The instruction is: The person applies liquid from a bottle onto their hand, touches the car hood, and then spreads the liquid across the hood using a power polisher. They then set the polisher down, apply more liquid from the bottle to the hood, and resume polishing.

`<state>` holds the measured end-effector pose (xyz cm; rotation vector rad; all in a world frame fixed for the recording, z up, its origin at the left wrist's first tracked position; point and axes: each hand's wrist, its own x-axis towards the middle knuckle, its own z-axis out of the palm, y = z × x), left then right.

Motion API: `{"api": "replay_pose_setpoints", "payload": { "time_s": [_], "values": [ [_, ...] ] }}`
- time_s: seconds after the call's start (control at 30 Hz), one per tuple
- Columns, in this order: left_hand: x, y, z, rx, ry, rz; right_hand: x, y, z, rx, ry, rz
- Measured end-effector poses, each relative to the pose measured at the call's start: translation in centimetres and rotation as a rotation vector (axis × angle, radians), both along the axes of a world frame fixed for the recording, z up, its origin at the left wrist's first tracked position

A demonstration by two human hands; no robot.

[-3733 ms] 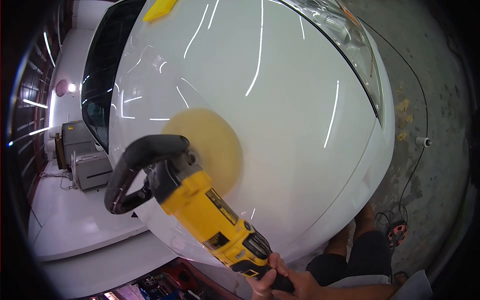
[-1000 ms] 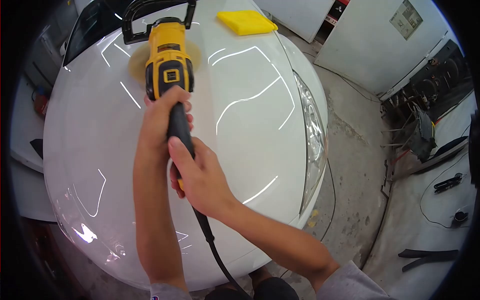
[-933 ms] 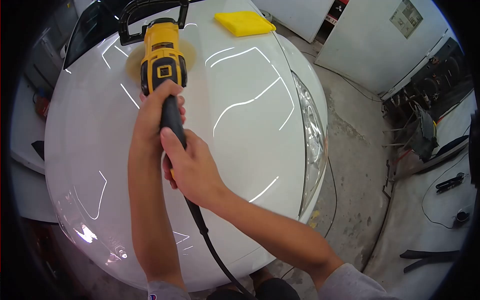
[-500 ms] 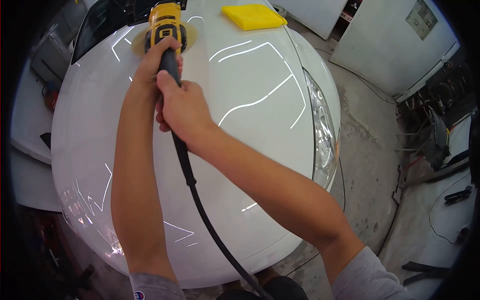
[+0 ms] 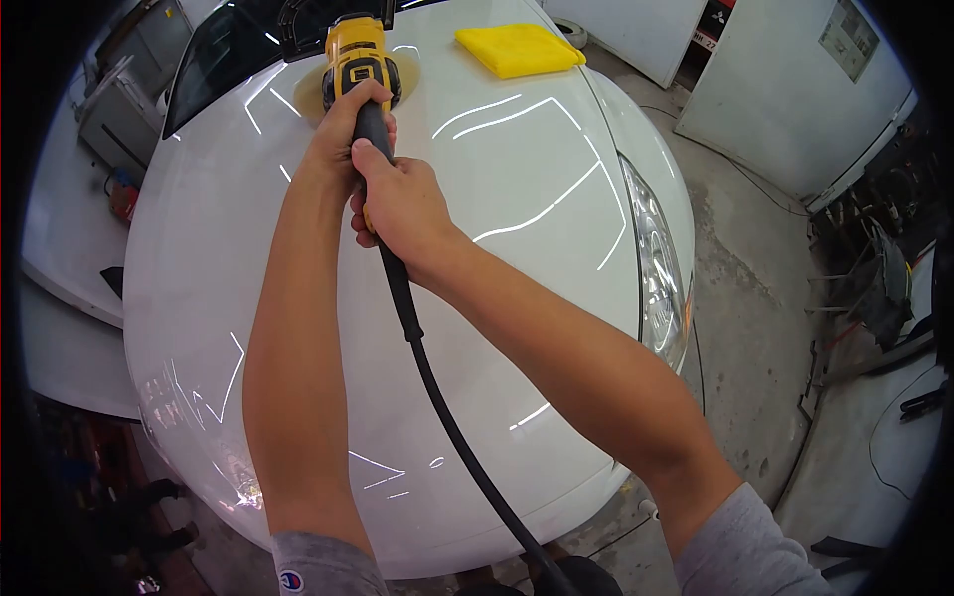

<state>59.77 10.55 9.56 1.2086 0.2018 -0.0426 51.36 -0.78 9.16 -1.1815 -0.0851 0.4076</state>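
A yellow and black power polisher (image 5: 356, 48) lies with its round pad (image 5: 311, 91) against the far part of a white car's hood (image 5: 537, 328). My left hand (image 5: 343, 129) is closed around the black handle just behind the machine's body. Lower on the same handle, my right hand (image 5: 409, 209) wraps its fingers round the grip, thumb on top. From the handle's end a black cord (image 5: 447, 427) runs down over the hood towards my body. The pad is partly hidden behind the tool.
A folded yellow cloth (image 5: 519, 50) rests on the hood's far right. The headlight (image 5: 658, 263) borders the right side, and the windshield (image 5: 224, 65) is at the far left. White doors (image 5: 795, 109) stand beyond the concrete floor (image 5: 740, 328), where a thin cable lies.
The whole view has shifted, so the car appears further right and slightly lower. Both hands and the polisher have moved a little to the right across the hood, with the same grip.
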Motion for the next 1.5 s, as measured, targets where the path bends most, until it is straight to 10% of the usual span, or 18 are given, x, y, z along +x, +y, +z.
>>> {"api": "replay_pose_setpoints", "payload": {
  "time_s": [1.5],
  "values": [
    [-30.2,-4.3,-6.2,-0.026,0.112,-0.006,-30.3,-2.9,-7.3,0.102,0.184,-0.097]
  ]
}}
